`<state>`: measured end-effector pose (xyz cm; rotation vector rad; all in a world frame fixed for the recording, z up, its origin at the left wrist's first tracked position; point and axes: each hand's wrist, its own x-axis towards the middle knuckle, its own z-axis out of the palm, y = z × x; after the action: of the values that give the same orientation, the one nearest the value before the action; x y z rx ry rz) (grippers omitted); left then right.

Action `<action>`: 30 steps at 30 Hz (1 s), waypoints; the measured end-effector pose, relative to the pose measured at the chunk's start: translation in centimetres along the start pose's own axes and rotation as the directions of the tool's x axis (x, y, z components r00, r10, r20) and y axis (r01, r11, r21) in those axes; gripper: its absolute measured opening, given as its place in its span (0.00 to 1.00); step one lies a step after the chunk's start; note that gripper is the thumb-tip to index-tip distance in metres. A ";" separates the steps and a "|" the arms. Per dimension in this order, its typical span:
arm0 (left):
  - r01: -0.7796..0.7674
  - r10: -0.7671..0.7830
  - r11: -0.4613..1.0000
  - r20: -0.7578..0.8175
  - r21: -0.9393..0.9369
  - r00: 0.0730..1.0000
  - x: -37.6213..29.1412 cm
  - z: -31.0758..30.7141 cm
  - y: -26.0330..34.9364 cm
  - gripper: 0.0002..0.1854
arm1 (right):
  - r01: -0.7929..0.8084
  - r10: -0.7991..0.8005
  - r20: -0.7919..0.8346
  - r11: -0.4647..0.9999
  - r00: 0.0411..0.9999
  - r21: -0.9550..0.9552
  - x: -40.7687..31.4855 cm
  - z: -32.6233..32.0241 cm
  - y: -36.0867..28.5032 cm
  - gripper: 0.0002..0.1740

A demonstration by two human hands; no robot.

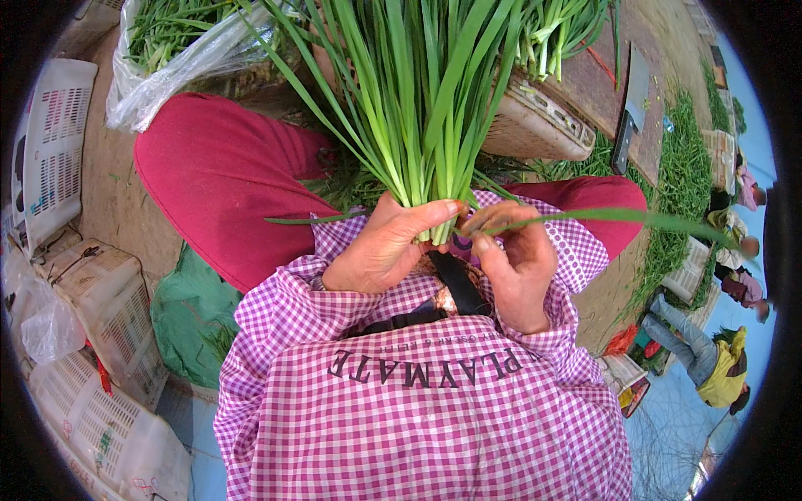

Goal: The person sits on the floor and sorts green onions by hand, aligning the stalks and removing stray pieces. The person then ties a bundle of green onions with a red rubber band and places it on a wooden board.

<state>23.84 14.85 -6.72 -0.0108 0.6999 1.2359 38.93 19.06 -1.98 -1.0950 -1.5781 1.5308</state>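
Note:
My left hand [385, 247] grips a bunch of garlic chives [407, 125] near its pale cut ends, thumb across the front. The leaves fan upward, away from my lap. Close beside those ends, my right hand [517, 257] pinches a single loose chive leaf [595, 215], which stretches out to the right and is blurred at its tip. Dark stains mark the right fingers. Both hands are above my lap, between bent knees in red trousers [219, 181].
Another chive bunch [551, 37] and a cleaver [631, 106] rest on a board [583, 94] at the upper right. A plastic bag [182, 78] holds greens at upper left. Plastic crates [100, 307] stand left, by a green sack [188, 319]. Several people [720, 369] are farther right.

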 end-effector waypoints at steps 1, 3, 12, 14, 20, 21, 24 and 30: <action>0.007 -0.007 1.000 0.018 0.001 1.000 0.0 0.0 0.1 0.19 | 0.054 -0.053 0.033 0.998 0.998 -0.031 -0.3 -0.1 0.0 0.12; 0.020 -0.020 1.000 0.052 0.004 0.998 0.1 -0.1 0.1 0.19 | 0.089 -0.087 0.036 0.994 0.996 -0.056 -1.1 -0.6 -0.4 0.14; 0.000 -0.001 0.999 0.021 0.044 1.000 0.1 -0.5 0.3 0.15 | -0.170 0.105 -0.299 0.965 0.949 -0.201 -1.5 -5.9 -2.9 0.13; -0.017 0.017 0.995 0.003 0.101 1.000 0.0 -0.4 0.4 0.14 | -0.122 -0.012 -0.198 0.751 0.980 -0.648 -0.4 -6.5 -2.2 0.20; -0.097 0.122 0.958 -0.079 0.269 0.989 -0.2 -0.3 -0.3 0.11 | -0.127 0.206 0.114 0.867 0.972 -0.482 2.1 -1.0 -0.6 0.46; -0.092 0.125 0.947 -0.090 0.307 0.988 -0.1 -0.5 -0.4 0.13 | -0.051 0.161 0.184 0.869 0.970 -0.493 3.2 0.3 -0.1 0.49; -0.392 0.481 0.735 -0.018 0.553 0.877 0.2 -0.8 -1.3 0.25 | -0.145 0.232 0.184 0.909 0.955 -0.390 4.1 2.7 -0.2 0.51; -0.361 0.634 0.287 0.106 0.888 0.766 -0.3 -1.3 -1.7 0.30 | -0.153 0.163 0.037 0.969 0.986 -0.193 5.1 6.2 -0.4 0.42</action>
<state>24.62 13.46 -8.23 1.0354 1.6485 1.3360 31.12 21.05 -2.53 -1.3229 -1.7370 1.5468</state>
